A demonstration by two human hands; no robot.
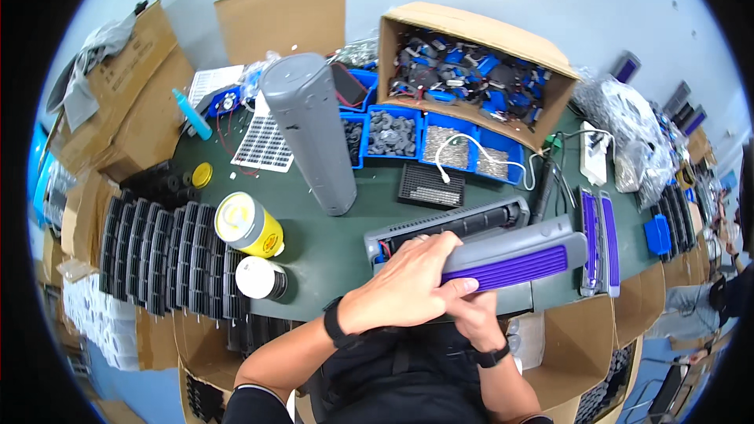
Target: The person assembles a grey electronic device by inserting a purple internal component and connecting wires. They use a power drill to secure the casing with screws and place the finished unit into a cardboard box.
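A long grey plastic cover with a ribbed purple panel (506, 267) is tilted up at the table's front edge. My left hand (408, 279) is closed on its left end, the thumb lying against the purple panel. From below, my right hand (475, 318) grips the same cover; most of its fingers are hidden behind it. Just beyond lies an open grey housing (463, 224) with a black inside, and red and blue wires show at its left end. The cover overlaps the near side of this housing, and I cannot tell whether they touch.
A tall grey cylinder (310, 137) stands mid-table. Yellow-and-grey (251, 224) and white canisters (261, 278) stand left, beside rows of black parts (169, 255). Blue bins (393, 133) and a carton of blue-black parts (471, 71) sit behind. Purple-and-grey pieces (599, 243) lie right.
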